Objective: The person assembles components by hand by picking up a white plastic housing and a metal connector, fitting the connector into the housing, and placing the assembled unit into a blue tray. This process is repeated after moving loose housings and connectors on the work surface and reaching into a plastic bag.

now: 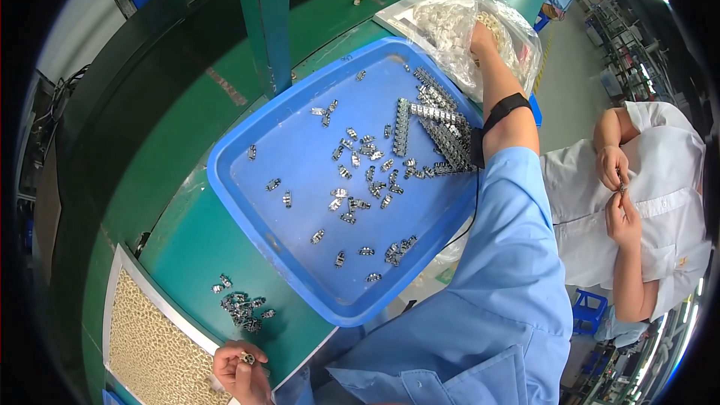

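Head view: a green surface [187, 244] carries a blue tray [300, 150], a shallow box [112, 281] of beige bits [146, 326] and a clear bag [527, 39] of pale pieces [444, 21]. Linked metal strips [401, 127] lie in the tray. The right hand [481, 39] reaches into the bag, fingers hidden, so their hold cannot be told. The left hand [241, 376], near the box, has fingers almost closed, pinching a small part [247, 358].
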Tool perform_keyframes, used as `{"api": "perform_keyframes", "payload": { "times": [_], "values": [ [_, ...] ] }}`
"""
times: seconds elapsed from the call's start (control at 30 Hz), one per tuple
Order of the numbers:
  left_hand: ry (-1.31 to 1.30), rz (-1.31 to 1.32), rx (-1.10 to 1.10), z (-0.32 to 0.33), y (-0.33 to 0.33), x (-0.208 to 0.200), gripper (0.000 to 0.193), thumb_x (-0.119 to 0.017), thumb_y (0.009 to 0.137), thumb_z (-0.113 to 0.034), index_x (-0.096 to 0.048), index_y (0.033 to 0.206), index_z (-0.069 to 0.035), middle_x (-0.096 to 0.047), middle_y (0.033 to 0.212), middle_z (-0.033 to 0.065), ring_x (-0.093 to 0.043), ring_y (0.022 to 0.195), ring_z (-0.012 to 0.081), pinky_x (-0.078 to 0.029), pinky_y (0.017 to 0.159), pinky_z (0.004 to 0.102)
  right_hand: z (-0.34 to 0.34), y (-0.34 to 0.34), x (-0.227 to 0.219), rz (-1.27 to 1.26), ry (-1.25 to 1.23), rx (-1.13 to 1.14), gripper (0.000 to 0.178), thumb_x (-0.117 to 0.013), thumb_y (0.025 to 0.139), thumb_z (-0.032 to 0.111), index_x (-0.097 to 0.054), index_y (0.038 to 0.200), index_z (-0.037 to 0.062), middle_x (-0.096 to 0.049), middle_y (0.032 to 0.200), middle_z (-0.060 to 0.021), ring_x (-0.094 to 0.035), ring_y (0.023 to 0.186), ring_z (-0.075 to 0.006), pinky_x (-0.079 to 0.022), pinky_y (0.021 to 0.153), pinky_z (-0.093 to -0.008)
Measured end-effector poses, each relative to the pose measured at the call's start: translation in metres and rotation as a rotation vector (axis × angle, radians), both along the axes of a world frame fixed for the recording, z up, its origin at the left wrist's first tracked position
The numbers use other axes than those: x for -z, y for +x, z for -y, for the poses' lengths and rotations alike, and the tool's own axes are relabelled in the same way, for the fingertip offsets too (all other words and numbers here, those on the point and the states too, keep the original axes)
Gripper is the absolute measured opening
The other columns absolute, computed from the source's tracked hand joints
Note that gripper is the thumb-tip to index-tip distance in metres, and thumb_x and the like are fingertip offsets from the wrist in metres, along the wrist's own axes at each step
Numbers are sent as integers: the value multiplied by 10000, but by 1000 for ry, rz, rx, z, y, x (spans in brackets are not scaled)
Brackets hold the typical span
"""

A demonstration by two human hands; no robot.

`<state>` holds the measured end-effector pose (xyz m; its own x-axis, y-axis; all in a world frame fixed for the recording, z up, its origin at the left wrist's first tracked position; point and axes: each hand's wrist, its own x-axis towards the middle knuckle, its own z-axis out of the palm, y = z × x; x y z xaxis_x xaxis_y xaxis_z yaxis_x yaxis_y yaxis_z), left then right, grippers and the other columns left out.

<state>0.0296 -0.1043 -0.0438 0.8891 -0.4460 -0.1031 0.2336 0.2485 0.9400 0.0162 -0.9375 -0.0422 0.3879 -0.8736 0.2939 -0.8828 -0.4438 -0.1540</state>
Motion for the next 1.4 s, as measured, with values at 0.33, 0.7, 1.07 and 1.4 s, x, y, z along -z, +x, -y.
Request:
{"api": "perform_keyframes", "payload": {
  "times": [0.33,0.7,1.07,1.4],
  "values": [
    [-32,4,-3,-7,1,4,329,-713,958,-271,-573,1108,-14,-554,878,107,-553,752,198,-458,687,297,12,-2,-14,243,-12,28,385,-625,886,270,-703,1217,89,-717,1191,-209,-686,1103,-384,-542,921,-459],
    [-137,-34,1,-14,-2,5,332,-761,921,-235,-596,1067,13,-589,866,133,-596,724,227,-482,617,310,-237,-1,-97,441,581,-598,181,-699,834,76,-699,1011,110,-652,884,-6,-621,770,-114,-513,610,-265],
    [-171,-6,22,-38,-13,-5,322,-748,931,-225,-592,1088,8,-585,872,132,-591,740,224,-481,621,316,-392,70,-36,38,326,-1251,373,-704,891,184,-706,1255,102,-656,1212,-125,-603,1189,-313,-477,1039,-416],
    [-138,18,86,-33,-3,1,326,-727,954,-265,-585,1114,-19,-549,891,112,-540,772,199,-447,666,293,-403,64,-57,3,391,-1289,282,-631,943,204,-758,1162,79,-573,1461,-98,-586,1279,-310,-471,1083,-416]
  ]
}}
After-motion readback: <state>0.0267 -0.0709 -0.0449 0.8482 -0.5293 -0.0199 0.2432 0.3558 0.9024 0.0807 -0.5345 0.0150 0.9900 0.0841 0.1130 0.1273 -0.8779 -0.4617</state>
